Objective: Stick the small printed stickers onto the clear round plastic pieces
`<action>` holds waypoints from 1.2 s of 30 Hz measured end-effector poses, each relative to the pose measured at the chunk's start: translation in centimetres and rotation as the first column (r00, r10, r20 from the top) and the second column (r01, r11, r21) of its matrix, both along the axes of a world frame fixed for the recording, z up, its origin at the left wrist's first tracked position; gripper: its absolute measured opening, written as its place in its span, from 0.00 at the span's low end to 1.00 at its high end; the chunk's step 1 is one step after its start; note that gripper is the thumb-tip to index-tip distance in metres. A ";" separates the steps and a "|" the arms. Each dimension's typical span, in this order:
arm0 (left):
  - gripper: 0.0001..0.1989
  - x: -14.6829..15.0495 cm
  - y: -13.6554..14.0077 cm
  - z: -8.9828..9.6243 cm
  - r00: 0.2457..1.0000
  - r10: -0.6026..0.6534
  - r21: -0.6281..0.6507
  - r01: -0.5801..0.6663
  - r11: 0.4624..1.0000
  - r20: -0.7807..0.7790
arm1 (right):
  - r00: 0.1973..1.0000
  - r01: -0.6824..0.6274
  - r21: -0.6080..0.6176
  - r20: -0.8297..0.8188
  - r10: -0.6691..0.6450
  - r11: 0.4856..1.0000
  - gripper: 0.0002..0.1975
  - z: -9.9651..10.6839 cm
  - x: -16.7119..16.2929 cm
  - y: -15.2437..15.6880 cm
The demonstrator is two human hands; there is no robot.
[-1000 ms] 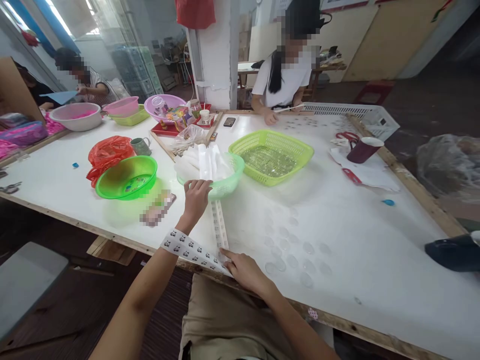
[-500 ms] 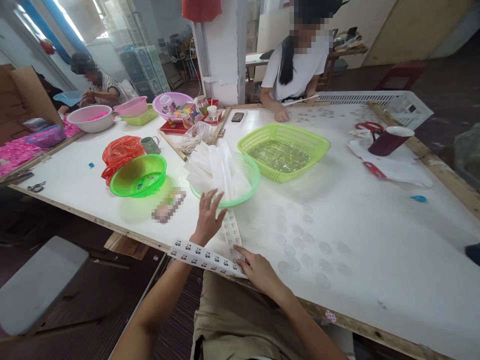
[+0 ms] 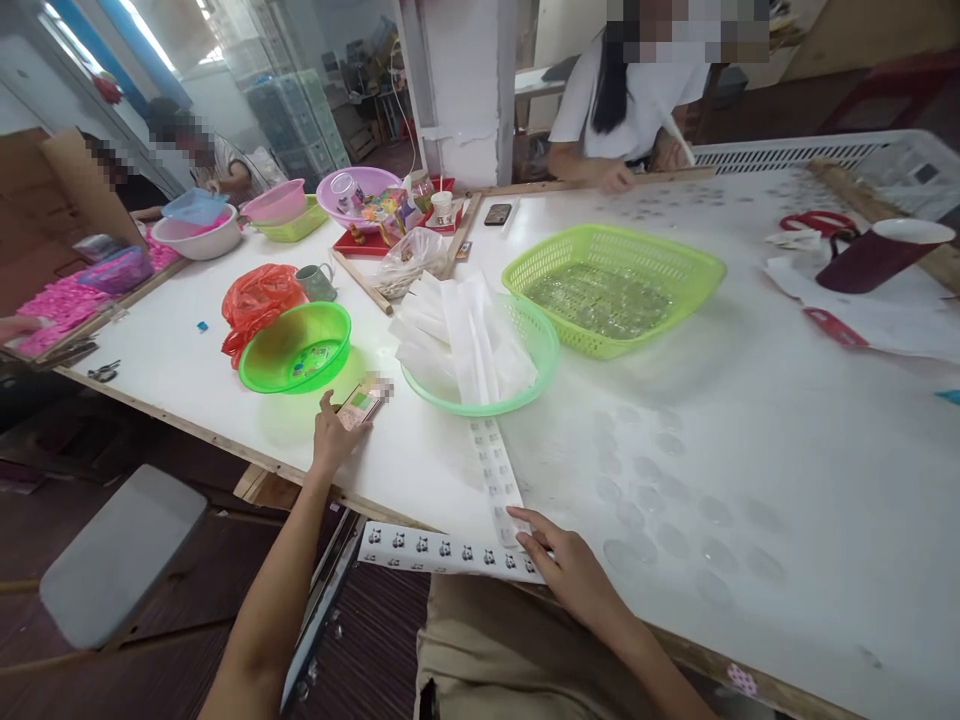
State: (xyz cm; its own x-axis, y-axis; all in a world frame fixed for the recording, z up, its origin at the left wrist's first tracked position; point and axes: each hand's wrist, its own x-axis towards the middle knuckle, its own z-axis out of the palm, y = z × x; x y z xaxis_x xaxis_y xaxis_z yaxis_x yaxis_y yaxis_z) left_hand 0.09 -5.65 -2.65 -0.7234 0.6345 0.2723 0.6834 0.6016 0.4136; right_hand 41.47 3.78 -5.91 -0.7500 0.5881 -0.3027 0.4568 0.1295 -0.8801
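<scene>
My left hand [image 3: 337, 440] reaches over the table with its fingers and thumb around the near end of a pink-edged phone [image 3: 361, 404], whose screen is partly blurred. At the table's front edge, my right hand [image 3: 566, 565] has finger and thumb on a white strip of panda stickers [image 3: 450, 552]. One length of the strip hangs to the left past the edge. Another faint printed length [image 3: 493, 470] runs from the right fingertips up to a pale green basin [image 3: 480, 408], which holds folded white strips [image 3: 480, 345].
A bright green bowl [image 3: 330, 375] and a red plastic bag [image 3: 262, 300] stand left. A lime basket [image 3: 517, 320] of clear discs is right of the basin. Clear round discs [image 3: 649, 500] lie on the table. Two co-workers sit across, and a dark red cup [image 3: 862, 262] is far right.
My left hand has moved left from above the strip to the phone and taken hold of it. The right hand stays on the strip. The whole view has shifted a little.
</scene>
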 end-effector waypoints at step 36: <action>0.34 1.7 0.1 -1.0 0.994 0.058 0.126 -0.046 0.991 -0.092 | 0.991 0.069 -0.058 -0.108 -0.075 0.996 0.27 0.1 0.2 0.0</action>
State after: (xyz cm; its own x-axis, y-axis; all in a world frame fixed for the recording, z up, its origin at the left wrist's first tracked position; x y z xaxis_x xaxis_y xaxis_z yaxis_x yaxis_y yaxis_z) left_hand 1.76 -5.53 -3.66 -0.7216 0.5540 0.4151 0.6922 0.5857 0.4216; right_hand 41.64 3.76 -5.80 -0.7369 0.6266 -0.2537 0.3635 0.0508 -0.9302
